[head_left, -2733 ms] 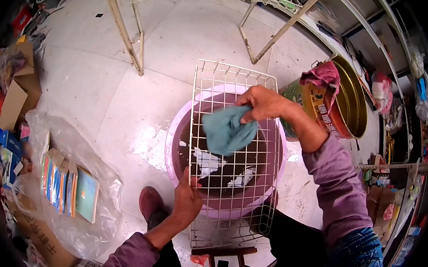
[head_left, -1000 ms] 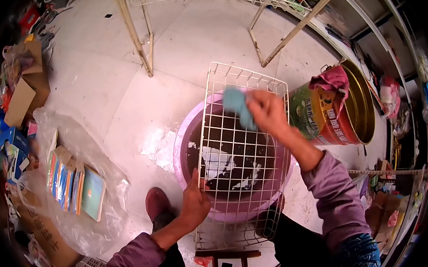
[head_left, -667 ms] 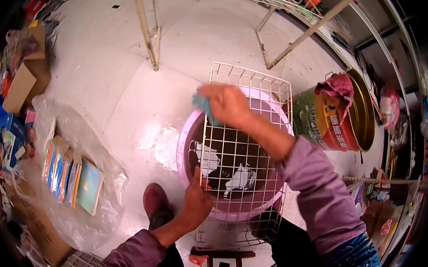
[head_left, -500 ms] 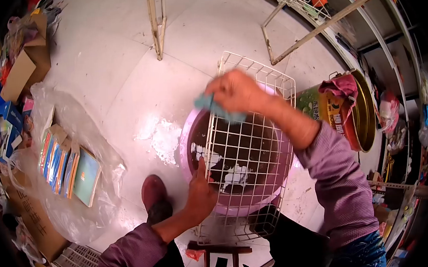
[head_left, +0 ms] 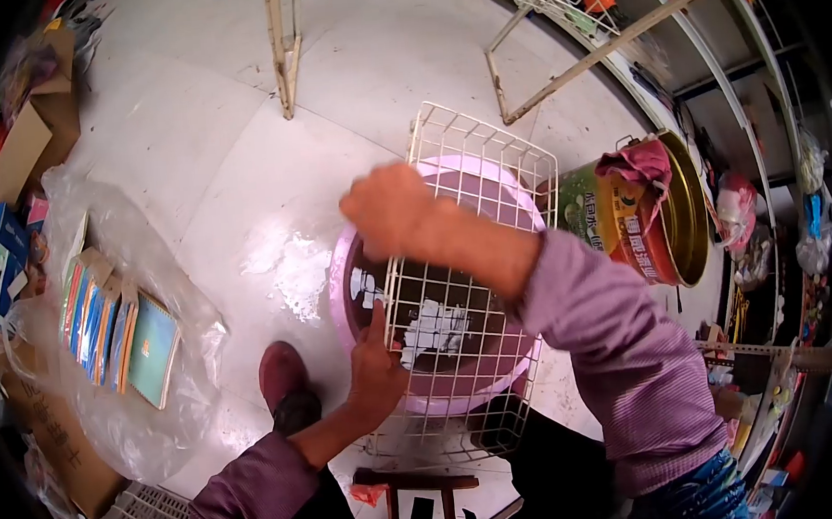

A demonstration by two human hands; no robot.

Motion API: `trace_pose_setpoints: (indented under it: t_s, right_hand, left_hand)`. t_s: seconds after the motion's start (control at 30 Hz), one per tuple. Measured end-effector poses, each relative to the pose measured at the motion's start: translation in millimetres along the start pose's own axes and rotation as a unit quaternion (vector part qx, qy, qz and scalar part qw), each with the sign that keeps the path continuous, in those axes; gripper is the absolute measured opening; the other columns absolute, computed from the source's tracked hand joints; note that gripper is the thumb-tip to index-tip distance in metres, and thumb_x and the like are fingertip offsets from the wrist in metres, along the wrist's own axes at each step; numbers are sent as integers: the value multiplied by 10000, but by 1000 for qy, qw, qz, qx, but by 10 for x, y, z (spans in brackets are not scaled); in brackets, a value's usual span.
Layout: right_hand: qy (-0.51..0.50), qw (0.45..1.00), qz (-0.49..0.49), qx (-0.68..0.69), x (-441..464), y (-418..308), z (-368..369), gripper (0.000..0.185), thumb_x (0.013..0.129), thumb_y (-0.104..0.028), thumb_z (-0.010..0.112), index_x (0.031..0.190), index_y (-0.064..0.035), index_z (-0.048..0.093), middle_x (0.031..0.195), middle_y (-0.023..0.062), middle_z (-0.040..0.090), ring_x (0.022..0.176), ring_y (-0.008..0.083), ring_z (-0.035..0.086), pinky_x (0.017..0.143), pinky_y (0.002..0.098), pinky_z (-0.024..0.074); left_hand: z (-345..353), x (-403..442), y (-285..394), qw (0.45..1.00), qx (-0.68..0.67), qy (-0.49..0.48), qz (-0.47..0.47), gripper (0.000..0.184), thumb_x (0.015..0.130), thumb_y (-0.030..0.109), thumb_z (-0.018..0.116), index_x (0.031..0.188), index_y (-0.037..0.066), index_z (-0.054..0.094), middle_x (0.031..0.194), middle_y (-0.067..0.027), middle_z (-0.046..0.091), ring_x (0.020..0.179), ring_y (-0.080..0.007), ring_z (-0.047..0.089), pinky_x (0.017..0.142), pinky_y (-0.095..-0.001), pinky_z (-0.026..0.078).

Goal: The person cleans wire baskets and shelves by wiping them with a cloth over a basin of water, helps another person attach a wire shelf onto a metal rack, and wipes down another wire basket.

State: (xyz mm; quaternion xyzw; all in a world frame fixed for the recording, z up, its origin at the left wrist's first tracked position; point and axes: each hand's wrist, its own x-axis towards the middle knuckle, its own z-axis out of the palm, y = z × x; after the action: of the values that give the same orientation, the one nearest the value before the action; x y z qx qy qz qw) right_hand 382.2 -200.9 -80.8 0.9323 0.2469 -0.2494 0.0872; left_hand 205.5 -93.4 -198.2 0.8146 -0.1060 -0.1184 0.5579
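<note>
Two bare hands on one white wire basket [head_left: 468, 306] here, with the basket sitting right over a pinkish-purple basin [head_left: 338, 294] on the pale tiled floor [head_left: 215, 76]. Can't tell if the wire actually rests on the basin's rim, but the near end sticks out past it toward a small dark wooden stool [head_left: 417, 478]. The basin's got dark water in it, with bright white patches showing through the grid.

Left hand [head_left: 376, 373] is closed around the long left edge of the basket, one finger pointing up along the wire. Right hand [head_left: 389, 213] is up near the far end of that same edge, fingers curled in tight and kinda blurry, back of the hand to the camera, so no way to tell what's tucked in there. Both arms have purple striped sleeves pushed back off the wrists.

Off to the right, just beside the basin, there's a big printed metal bucket [head_left: 616, 221] with a pink cloth [head_left: 639, 162] draped over its rim. Over on the left, well apart from the basin, a row of books [head_left: 100, 325] plus a teal spiral notebook [head_left: 154, 353] lie on a clear plastic bag [head_left: 192, 323]. There's a dark red shoe [head_left: 283, 373] between bag and basin.
</note>
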Motion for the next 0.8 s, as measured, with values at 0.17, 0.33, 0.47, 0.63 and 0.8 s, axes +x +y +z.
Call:
trace_pose_setpoints:
  t_s: [0.17,0.33,0.47,0.63,0.8]
  right_hand:
    - [165,846,37,506,-566,339,476,332,701,-206,681,994,-50,673,903,150,671,835,251,658,771,350,515]
    - [393,733,321,452,-255,1323,1527,367,726,-241,675,1054,-76,657,1023,122,634,922,236,637,794,336,507]
    - [361,878,208,237,-499,592,1447,363,664,-117,632,1026,-124,653,1130,81,548,989,304,552,795,409,503]
    - [222,913,43,341,-1120,74,1540,400,655,-74,612,1049,-124,654,1108,88,550,984,287,560,789,400,511]
    - [416,820,195,341,-747,841,1508,361,678,-122,599,1033,-116,662,1069,108,612,988,281,588,850,376,483]
  left_hand:
    - [-94,-3,-7,998,-36,-47,-27,745,675,-139,460,1388,-69,257,903,-203,583,768,-299,596,688,-365,500]
    - [-98,3,-46,998,-30,-49,-26,719,705,-164,425,1394,-59,249,971,-207,585,739,-267,616,662,-322,512]
    - [-100,-19,-60,998,-17,-46,-41,716,716,-178,406,1401,-24,263,935,-180,591,717,-245,614,646,-315,510]
    - [-121,1,-52,997,-9,-56,-46,676,746,-163,406,1395,-15,286,885,-158,599,715,-225,617,654,-306,510]
    - [-137,8,-78,997,-36,-58,-42,604,813,-139,384,1395,-8,286,881,-170,601,735,-223,627,664,-302,514]
